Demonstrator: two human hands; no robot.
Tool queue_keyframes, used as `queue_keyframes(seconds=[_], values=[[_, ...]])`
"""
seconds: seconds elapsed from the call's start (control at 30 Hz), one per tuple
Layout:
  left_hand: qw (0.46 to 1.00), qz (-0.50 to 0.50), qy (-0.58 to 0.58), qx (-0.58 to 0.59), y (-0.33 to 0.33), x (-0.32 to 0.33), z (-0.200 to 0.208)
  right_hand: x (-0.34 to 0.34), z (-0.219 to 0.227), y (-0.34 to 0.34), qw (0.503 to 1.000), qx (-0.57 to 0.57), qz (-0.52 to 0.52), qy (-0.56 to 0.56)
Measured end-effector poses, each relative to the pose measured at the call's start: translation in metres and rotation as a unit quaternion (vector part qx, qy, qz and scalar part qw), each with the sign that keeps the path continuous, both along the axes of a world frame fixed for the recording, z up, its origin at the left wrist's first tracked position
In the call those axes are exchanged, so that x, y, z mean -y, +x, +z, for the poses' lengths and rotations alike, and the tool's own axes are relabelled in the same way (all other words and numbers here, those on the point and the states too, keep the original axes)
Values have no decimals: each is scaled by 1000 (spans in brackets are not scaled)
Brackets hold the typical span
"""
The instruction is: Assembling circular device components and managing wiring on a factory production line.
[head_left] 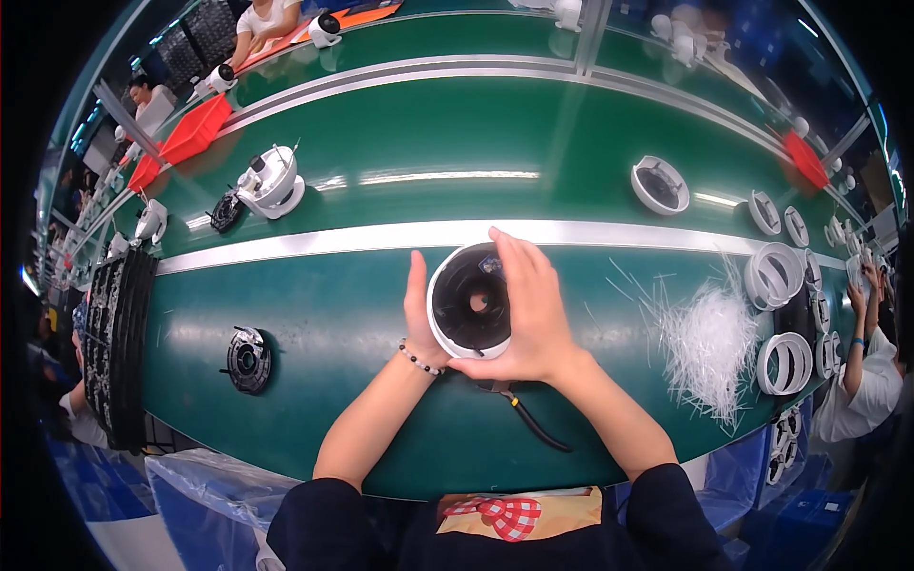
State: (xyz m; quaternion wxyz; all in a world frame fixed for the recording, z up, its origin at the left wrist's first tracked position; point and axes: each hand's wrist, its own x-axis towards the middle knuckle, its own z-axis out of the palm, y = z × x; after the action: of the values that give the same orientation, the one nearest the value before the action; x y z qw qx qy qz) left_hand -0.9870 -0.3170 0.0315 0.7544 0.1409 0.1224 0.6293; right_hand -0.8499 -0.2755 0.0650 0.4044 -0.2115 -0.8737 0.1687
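White housing (436,322) lined, round part (248,364) loose

Left hand (419,319) and right hand (535,309) cup the housing between them, curved to its width. Its black lining (459,309) already sits inside; what remains I cannot tell. Left of the grip, the black round part lies apart; just below, pliers (529,423); to the right, white strands (706,347).

Housing (462,314), centre: white rim, black interior. Bracelet (419,361), just below centre-left: dark and pale beads mixed. Desk (314,419): green, whitish strip across middle. Pliers handle (535,427), lower centre: black, yellow accent. Strand pile (709,343), right: translucent white. Round part (249,364), left: black. Tray (196,129), upper left: orange-red. Shirt (328,523), bottom: dark navy; printed bow (511,517) red-white check.
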Motion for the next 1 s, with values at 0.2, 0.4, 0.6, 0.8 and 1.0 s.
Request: queue_keyframes(seconds=[0.2, 0.4, 0.6, 0.8, 1.0], values=[[997, 62, -3, -42, 3, 0, 7, 0, -1, -6, 999, -12, -17, -33], [996, 65, 48, -28, -3, 5, -7, 6, -2, -12, 998, -19, -31, -44], [992, 77, 47, -89, 12, 5, 9, 11, -21, -11, 994, -65, -78, -37], [993, 67, 55, -81, 20, 0, 1, 8, -24, 0, 992, -97, -76, -12], [997, 65, 39, -5, 20, 1, -1, 13, 4, 4, 993, -12, -110, -37]])
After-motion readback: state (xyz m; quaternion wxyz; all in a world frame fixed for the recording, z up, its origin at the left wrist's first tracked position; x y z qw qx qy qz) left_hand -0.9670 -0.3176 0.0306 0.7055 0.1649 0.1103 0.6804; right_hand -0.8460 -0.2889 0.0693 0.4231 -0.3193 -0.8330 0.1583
